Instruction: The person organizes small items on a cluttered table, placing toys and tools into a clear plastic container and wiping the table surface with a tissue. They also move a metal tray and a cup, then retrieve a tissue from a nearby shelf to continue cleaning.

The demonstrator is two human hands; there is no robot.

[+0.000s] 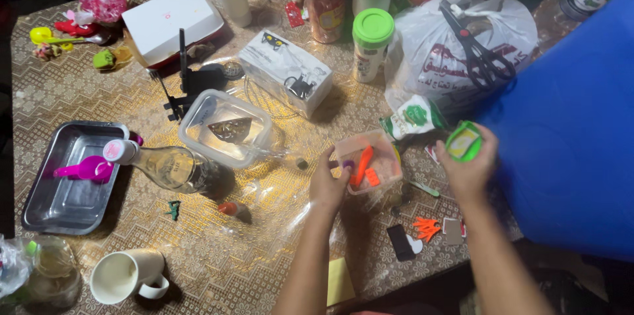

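My left hand (pixel 328 185) grips the near side of a small clear plastic tub (pixel 370 160) that holds orange pieces. My right hand (pixel 470 163) is closed around a round green lid (pixel 463 141), held just right of the tub. A small green-and-white packet (pixel 413 118) lies just behind the tub. Small orange bits (pixel 426 228) and a black card (pixel 399 242) lie on the patterned tablecloth near my right forearm.
A clear lidded box (pixel 224 127), a glass bottle lying on its side (pixel 173 167), a metal tray (pixel 66 183) with a pink scoop, a white mug (pixel 129 275), a white carton (pixel 285 80), a green-capped jar (pixel 371 44), a white bag with scissors (pixel 479 51) and a blue object (pixel 568 137) crowd the table.
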